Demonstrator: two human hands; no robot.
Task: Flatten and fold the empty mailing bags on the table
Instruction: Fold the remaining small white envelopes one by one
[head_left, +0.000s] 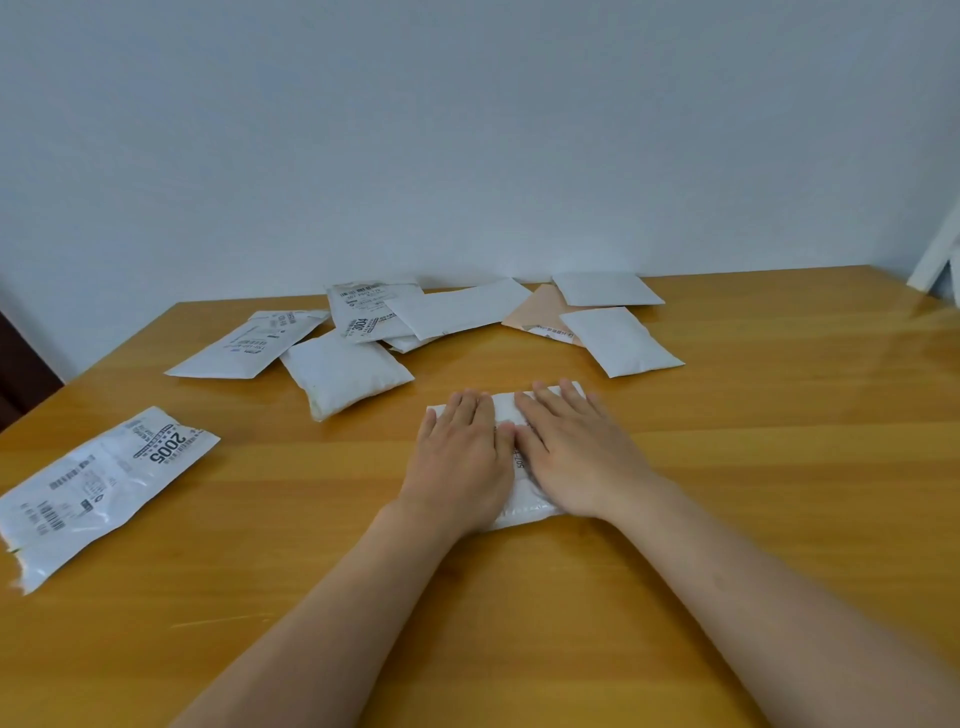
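Note:
A white mailing bag (506, 410) lies in the middle of the wooden table (753, 467), mostly covered by my hands. My left hand (462, 457) presses flat on its left half with straight fingers. My right hand (576, 447) presses flat on its right half, thumbs nearly touching. A flat grey bag with a label reading 2005 (98, 488) lies at the left edge. Several more white bags sit further back: a puffy one (345, 371), a labelled one (249, 345), one marked 3004 (363, 312), and another puffy one (621, 340).
A peach-coloured envelope (540, 312) lies under white bags (605, 288) at the back right. A long white bag (457, 306) overlaps the back pile. The wall stands just behind the table. A white object (935, 260) leans at the far right corner.

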